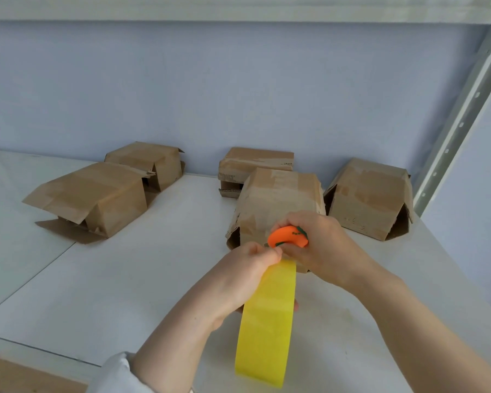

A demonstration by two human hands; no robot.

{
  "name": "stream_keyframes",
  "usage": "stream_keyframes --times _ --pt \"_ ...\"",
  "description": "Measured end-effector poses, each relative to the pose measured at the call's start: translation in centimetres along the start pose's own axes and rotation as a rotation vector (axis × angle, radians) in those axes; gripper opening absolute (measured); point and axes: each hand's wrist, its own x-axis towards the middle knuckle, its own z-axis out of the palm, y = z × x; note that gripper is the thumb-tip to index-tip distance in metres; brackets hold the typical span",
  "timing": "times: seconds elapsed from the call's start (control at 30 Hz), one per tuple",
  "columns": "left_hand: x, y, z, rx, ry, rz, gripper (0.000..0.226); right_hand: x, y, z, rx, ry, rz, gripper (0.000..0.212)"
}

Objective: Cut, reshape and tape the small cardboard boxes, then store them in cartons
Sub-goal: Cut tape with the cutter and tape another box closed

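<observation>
White surface (125,279) below pale blue wall (238,80); five small cardboard boxes (97,194) spread toward back, nearest box (281,199) just behind both hands; left hand (238,279) curled round yellow tape (267,321), fingertips pinching its top edge; right hand (321,245) gripping orange cutter (288,236) before nearest box.

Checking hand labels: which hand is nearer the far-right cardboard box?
Right. The right hand, gripping the orange cutter, is just left of the far-right box; the left hand, holding the yellow tape, is farther left.
</observation>
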Motion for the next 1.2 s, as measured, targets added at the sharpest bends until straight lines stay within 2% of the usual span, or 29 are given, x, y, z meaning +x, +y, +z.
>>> stream_keyframes --times 0.17,0.4,0.57,0.77,0.97,1.1,1.2 --pt "-0.2 -0.1 0.0 -0.004 0.000 0.009 0.030 -0.4 0.5 -1.4 0.162 -0.016 0.093 0.024" --pt "0.1 -0.1 0.1 -0.017 0.002 0.000 0.031 -0.6 -0.3 -1.1 0.004 -0.053 0.040 0.022" --pt "-0.2 -0.1 0.1 -0.032 0.006 -0.001 0.026 -1.0 0.5 -2.3 0.089 -0.036 0.121 0.025" --pt "0.2 -0.2 0.1 -0.019 0.002 -0.006 0.034 -1.4 0.2 -1.5 -0.003 -0.039 0.093 0.016" --pt "0.0 -0.1 0.0 -0.009 -0.003 0.002 0.034 -1.8 0.8 -2.2 -0.011 0.027 0.090 0.017" --pt "-0.2 -0.1 0.1 -0.013 -0.001 0.030 0.026 -2.6 2.1 -0.7 -0.215 -0.061 0.085 0.018" --pt "-0.4 -0.1 0.2 -0.008 -0.017 0.042 0.026 -3.2 2.3 -1.4 -0.032 0.009 0.161 0.016"
